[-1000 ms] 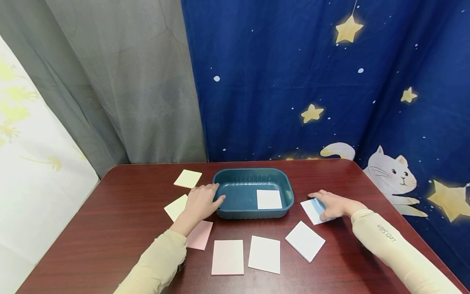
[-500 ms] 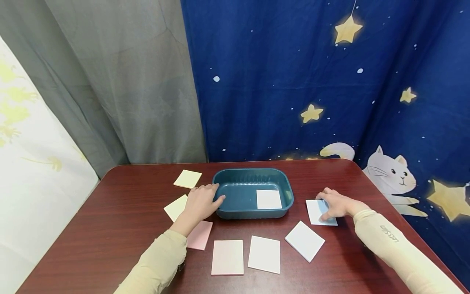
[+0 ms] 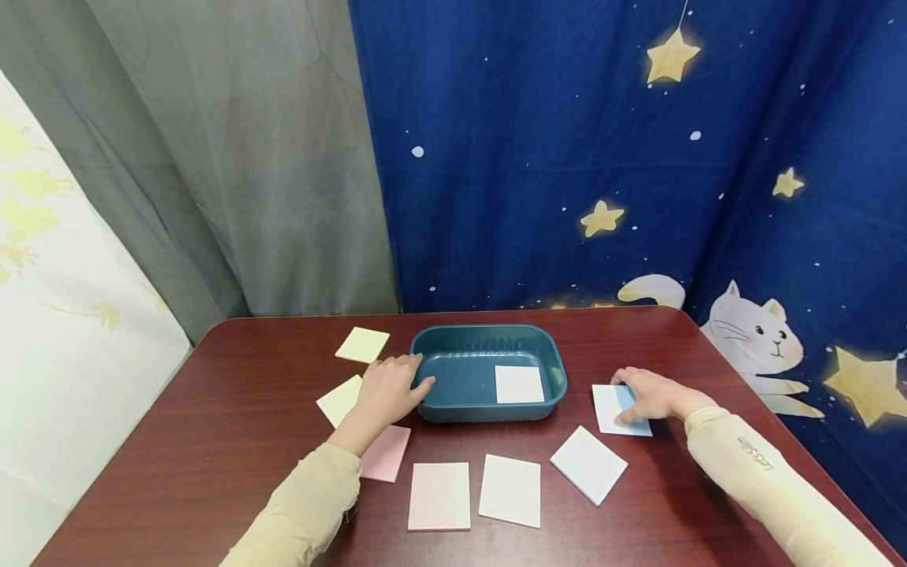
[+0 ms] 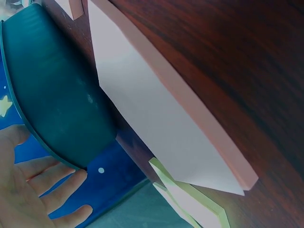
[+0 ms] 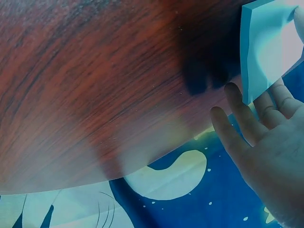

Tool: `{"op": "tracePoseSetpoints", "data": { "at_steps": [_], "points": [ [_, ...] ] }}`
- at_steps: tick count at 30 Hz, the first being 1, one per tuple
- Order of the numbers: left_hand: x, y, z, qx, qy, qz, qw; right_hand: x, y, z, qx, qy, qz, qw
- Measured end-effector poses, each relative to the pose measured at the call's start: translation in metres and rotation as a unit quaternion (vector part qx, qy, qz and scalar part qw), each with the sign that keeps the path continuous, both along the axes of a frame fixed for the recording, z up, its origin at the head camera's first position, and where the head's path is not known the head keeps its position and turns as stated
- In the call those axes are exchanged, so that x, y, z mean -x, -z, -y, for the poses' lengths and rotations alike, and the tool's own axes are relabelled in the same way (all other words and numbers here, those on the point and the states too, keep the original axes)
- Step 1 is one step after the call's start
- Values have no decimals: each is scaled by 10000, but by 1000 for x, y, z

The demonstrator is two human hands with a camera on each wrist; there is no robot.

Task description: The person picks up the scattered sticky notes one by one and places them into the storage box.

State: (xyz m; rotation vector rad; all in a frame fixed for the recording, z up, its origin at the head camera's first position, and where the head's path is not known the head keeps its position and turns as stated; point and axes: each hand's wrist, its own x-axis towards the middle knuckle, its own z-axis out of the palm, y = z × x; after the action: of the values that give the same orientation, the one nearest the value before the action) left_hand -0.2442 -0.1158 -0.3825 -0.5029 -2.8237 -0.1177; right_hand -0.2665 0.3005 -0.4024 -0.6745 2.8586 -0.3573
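My right hand (image 3: 648,394) pinches a pale blue sticky note pad (image 3: 608,405) on the right side of the table, thumb on the near side and fingers on the far side. In the right wrist view the same sticky note pad (image 5: 266,47) stands between thumb and fingers, its thick edge showing. My left hand (image 3: 386,394) rests at the left end of a dark teal plastic tray (image 3: 489,413), fingertips at its rim and thumb stretched over it. One white sticky note pad (image 3: 520,384) lies inside, on the right.
Two yellow pads (image 3: 363,344) lie left of the tray. A pink pad (image 3: 386,454) is partly hidden under my left arm. Along the front lie a pale pink pad (image 3: 439,496), a whitish pad (image 3: 510,490) and a tilted white pad (image 3: 589,465). Curtains hang behind the table (image 3: 234,409).
My right hand has shifted slightly right with the blue sticky note pad, which has turned to lie squarer to the table. The left hand and the tray have stayed still.
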Motion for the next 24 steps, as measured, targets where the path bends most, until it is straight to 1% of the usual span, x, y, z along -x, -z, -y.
{"op": "tracePoseSetpoints", "data": {
  "at_steps": [7,13,24],
  "points": [
    [1,1,1,-14,22,-11,10000,0,-2,1,-41,43,41,10000],
    [1,-1,1,-25,15,-5,10000,1,-2,0,-95,116,105,9998],
    [3,0,1,-10,43,-14,10000,2,-4,-1,-94,12,54,9999]
  ]
}}
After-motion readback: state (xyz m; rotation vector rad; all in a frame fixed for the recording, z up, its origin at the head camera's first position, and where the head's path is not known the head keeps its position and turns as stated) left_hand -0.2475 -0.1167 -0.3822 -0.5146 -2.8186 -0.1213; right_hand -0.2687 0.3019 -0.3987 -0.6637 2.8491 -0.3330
